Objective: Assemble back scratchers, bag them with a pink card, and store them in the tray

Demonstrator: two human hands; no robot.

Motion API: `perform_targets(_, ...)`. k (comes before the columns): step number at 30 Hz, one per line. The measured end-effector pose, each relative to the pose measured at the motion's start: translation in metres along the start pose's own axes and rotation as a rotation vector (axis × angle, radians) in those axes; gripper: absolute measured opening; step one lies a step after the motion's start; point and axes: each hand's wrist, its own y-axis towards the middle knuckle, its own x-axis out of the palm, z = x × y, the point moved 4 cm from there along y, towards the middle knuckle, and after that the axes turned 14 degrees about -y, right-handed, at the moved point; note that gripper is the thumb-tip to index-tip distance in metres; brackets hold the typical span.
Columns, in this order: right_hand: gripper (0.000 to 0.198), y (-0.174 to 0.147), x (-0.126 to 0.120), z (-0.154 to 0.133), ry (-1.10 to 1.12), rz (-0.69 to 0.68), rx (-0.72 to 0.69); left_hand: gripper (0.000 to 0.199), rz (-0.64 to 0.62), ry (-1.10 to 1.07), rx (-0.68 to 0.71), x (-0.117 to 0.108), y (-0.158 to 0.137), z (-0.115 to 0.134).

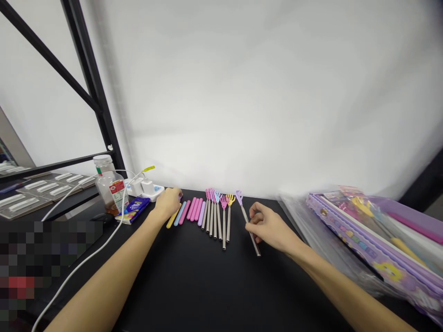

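Observation:
My right hand (270, 227) has its thumb and fingers closed round the metal rod of a back scratcher with a purple claw head (239, 197). This back scratcher slants near the table top, apart from the others. To its left several back scratchers (215, 221) with pink, blue and yellow heads lie side by side. Further left is a row of coloured handle sleeves (194, 210): purple, pink, blue and yellow. My left hand (168, 202) is curled at the far end of the yellow sleeve (174, 218). A bit of purple shows at its fingertips; what it grips is mostly hidden.
Right of my arm lies a purple printed box (367, 249) with bagged items, beside clear plastic film (311, 230). At left are a jar (105, 182), a blue-purple packet (134, 210), a white power strip (157, 191) and a white cable (114, 233). A white wall (263, 92) rises behind.

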Motion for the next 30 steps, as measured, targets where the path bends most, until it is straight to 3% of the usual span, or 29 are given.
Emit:
perform_targets(5, 0.033, -0.007, -0.007, -0.009, 0.29, -0.014, 0.093, 0.06, 0.037, -0.001, 0.059, -0.003, -0.001, 0.013)
perform_targets(9, 0.052, -0.012, -0.017, -0.014, 0.559, -0.074, 0.098, 0.06, 0.102, -0.245, 0.352, -0.005, -0.011, 0.053)
perform_targets(11, 0.047, -0.012, -0.023, -0.016, 0.596, -0.073, 0.048, 0.055, 0.083, -0.419, 0.505, -0.003, -0.024, 0.077)
perform_targets(13, 0.035, -0.011, -0.033, -0.017, 0.596, 0.037, -0.021, 0.049, 0.04, -0.516, 0.598, -0.001, -0.038, 0.098)
perform_targets(17, 0.03, -0.011, -0.054, -0.016, 0.688, 0.398, -0.143, 0.038, -0.046, -0.601, 0.686, 0.001, -0.063, 0.125)
perform_targets(20, 0.031, -0.012, -0.061, -0.017, 0.754, 0.469, -0.218, 0.036, -0.048, -0.651, 0.723, -0.001, -0.07, 0.132)
perform_targets(30, 0.029, -0.012, -0.051, -0.018, 0.715, 0.321, -0.19, 0.03, 0.031, -0.692, 0.722, -0.001, -0.065, 0.126)
